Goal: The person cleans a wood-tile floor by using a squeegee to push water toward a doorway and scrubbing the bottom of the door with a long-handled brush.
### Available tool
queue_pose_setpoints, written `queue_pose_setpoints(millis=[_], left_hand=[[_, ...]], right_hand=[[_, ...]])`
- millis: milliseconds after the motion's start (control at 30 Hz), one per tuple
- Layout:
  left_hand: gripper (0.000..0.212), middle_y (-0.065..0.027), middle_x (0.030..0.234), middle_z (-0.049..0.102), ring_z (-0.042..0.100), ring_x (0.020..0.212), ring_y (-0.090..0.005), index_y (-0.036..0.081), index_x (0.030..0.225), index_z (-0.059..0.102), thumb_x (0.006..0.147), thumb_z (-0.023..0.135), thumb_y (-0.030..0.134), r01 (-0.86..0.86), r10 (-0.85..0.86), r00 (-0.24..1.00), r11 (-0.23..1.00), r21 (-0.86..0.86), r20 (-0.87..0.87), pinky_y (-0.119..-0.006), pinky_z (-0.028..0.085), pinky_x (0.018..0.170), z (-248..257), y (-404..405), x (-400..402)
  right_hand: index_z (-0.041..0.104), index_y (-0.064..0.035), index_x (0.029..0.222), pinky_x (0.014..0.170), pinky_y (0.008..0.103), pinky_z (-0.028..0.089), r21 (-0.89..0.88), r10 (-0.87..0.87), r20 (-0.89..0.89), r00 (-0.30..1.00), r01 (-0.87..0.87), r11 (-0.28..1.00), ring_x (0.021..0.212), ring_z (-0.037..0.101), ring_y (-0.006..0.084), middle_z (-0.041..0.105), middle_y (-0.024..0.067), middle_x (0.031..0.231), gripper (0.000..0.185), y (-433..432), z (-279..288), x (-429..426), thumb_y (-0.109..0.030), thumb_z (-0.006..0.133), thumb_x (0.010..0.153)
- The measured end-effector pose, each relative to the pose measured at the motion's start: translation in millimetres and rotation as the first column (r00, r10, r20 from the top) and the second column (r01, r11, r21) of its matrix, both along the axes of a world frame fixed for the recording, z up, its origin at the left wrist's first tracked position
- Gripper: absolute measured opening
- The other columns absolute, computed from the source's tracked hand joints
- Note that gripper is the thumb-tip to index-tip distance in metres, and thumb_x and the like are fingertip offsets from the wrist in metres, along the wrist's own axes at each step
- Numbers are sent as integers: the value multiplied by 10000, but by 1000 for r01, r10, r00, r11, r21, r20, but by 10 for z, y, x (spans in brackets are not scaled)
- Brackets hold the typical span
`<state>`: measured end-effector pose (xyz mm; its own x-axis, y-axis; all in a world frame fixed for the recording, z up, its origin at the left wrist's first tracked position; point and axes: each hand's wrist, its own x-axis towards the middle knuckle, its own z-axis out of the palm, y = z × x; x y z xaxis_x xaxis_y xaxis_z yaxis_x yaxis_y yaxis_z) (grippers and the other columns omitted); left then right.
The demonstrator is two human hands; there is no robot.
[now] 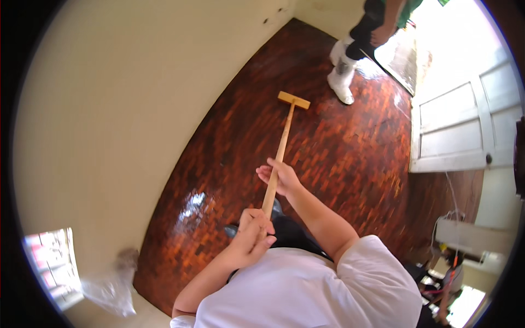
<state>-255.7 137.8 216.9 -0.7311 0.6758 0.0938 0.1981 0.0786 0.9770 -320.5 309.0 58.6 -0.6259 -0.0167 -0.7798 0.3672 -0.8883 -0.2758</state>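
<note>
A long-handled wooden floor tool (283, 141) runs away from my body, its handle sloping down to the floor. Across its far end sits a rectangular wood block head (293, 100), forming a T. Whatever is under the block is hidden. My left hand (255, 234) is wrapped around the near end of the handle, close to my waist. Farther along, my right hand (281, 175) supports the handle loosely, its fingers extended past the left side. Beneath is a glossy red-brown parquet floor (328, 151), with my dark shoes partly visible.
Ahead to the right stands a person in white foot covers (341, 78), near a bright doorway. A white panelled door (451, 123) stands at the right. The cream wall (123, 102) borders the floor on the left. Another person (451, 274) appears at the lower right, beside a hanging cord.
</note>
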Motion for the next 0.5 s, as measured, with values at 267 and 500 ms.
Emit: queue_pose_setpoints(millis=[267,500], left_hand=[[355,-83,1091,404,424,1005,-150,24,1145,369,892,499,237,-1,70,844,992,-128,532,-292,349,903,-707,-291,-637],[272,1,980,457,482,914,-83,97,1090,447,902,503,284,446,-254,778,867,-221,574,-220,402,804,-1532,-203,-833]], right_hand=[[489,-31,853,369,308,399,446,-5,288,958,-129,886,444,463,152,474,43,613,64,288,-216,942,-91,479,836],[592,-5,1003,513,254,440,840,37,300,953,-282,464,583,517,77,569,3,697,230,-831,797,2823,-85,601,787]])
